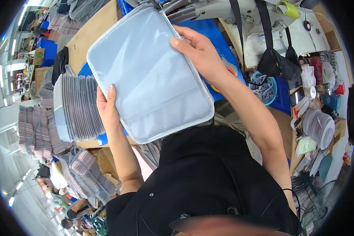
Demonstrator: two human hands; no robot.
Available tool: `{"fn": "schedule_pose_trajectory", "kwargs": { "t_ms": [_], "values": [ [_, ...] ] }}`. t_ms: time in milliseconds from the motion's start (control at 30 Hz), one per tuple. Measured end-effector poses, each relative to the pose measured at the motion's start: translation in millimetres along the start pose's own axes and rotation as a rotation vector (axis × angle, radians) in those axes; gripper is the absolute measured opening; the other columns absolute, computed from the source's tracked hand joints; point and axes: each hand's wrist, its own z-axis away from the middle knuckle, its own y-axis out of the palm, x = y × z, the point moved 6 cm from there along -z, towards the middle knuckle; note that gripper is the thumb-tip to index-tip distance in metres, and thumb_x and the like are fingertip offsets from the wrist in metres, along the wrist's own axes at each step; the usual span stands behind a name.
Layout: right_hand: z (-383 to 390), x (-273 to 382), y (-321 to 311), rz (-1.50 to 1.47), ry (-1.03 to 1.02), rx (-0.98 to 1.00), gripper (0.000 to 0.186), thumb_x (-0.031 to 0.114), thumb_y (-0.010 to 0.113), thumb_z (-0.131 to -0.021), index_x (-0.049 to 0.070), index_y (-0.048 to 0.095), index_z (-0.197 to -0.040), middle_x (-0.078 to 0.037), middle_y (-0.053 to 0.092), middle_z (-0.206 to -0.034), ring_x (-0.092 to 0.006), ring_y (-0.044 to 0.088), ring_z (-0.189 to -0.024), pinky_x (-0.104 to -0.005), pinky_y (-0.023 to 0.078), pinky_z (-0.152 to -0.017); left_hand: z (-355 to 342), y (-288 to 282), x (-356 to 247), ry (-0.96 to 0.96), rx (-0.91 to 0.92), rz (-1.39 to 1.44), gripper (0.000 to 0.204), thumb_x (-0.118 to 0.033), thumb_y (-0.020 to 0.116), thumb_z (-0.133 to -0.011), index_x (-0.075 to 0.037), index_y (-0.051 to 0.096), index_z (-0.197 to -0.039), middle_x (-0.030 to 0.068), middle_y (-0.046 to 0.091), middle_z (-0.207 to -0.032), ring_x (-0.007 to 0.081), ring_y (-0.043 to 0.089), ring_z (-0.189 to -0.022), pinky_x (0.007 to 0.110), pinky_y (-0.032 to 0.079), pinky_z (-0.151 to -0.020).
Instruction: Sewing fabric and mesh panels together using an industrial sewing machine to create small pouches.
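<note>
A flat, light blue-grey rectangular panel [149, 74] with rounded corners and a pale bound edge, its face covered in shiny clear plastic, is tilted in front of me. My left hand [108, 106] grips its left edge, thumb on top and fingers underneath. On the upper right edge my right hand [196, 49] pinches the panel the same way. The panel's far corner touches or lies close beneath the metal parts of a sewing machine [220, 10]; their exact contact cannot be made out. Blue table surface [206, 33] shows under the panel.
A tall stack of similar panels [80, 106] stands at the left, with several tied bundles [35, 129] beyond it. To the right are a blue basket of scraps [265, 90], a black bag [279, 63], white tape rolls [318, 126] and a fan [322, 208].
</note>
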Motion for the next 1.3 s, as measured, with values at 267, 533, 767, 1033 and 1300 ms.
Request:
{"fn": "schedule_pose_trajectory", "kwargs": {
  "t_ms": [267, 533, 767, 1033, 1300],
  "values": [
    [2.0, 2.2, 5.2, -0.213, 0.002, 0.061, 0.048, 0.016, 0.05, -0.107, 0.003, 0.047, -0.153, -0.007, 0.069, -0.123, -0.0093, 0.066, -0.106, -0.0267, 0.055, -0.092, 3.0, 0.0, -2.4, -0.026, 0.026, 0.08, 0.041, -0.022, 0.068, -0.102, -0.002, 0.057, -0.136, 0.0079, 0.067, -0.124, 0.0143, 0.063, -0.111, 0.03, 0.049, -0.098],
    [-17.4, 8.2, 7.2, -0.23, -0.033, 0.09, 0.044, 0.016, 0.049, -0.108, 0.0, 0.05, -0.148, -0.007, 0.069, -0.122, -0.0089, 0.066, -0.105, -0.0273, 0.055, -0.091, -21.1, 4.7, -1.0, -0.128, 0.03, 0.17, 0.051, -0.023, 0.069, -0.1, 0.0, 0.052, -0.142, 0.0129, 0.065, -0.13, 0.0201, 0.064, -0.114, 0.033, 0.052, -0.098],
    [-10.1, 5.2, -3.3, -0.127, -0.024, -0.016, 0.038, 0.015, 0.056, -0.107, -0.003, 0.056, -0.14, -0.005, 0.072, -0.11, -0.0065, 0.066, -0.096, -0.0251, 0.054, -0.084, -22.2, 9.5, 7.5, -0.16, 0.037, 0.219, 0.053, -0.021, 0.068, -0.1, 0.002, 0.049, -0.144, 0.015, 0.063, -0.132, 0.0225, 0.065, -0.114, 0.035, 0.054, -0.099],
    [1.2, 15.4, -38.6, 0.27, -0.098, -0.203, 0.023, 0.02, 0.067, -0.102, 0.001, 0.07, -0.115, 0.003, 0.069, -0.09, -0.0028, 0.06, -0.081, -0.0203, 0.05, -0.075, -29.3, 6.7, 16.9, -0.181, 0.067, 0.286, 0.053, -0.017, 0.07, -0.098, 0.001, 0.05, -0.144, 0.0135, 0.064, -0.132, 0.0211, 0.065, -0.115, 0.034, 0.052, -0.1],
    [-32.7, 50.3, -144.9, 0.064, -0.108, -0.537, 0.031, 0.015, 0.068, -0.085, 0.0, 0.07, -0.112, -0.016, 0.075, -0.091, -0.0351, 0.072, -0.083, -0.042, 0.055, -0.077, -32.4, 3.6, 16.5, -0.203, 0.028, 0.26, 0.052, -0.019, 0.071, -0.098, 0.001, 0.051, -0.142, 0.0142, 0.065, -0.13, 0.0221, 0.065, -0.114, 0.034, 0.053, -0.098]
  ]
}}
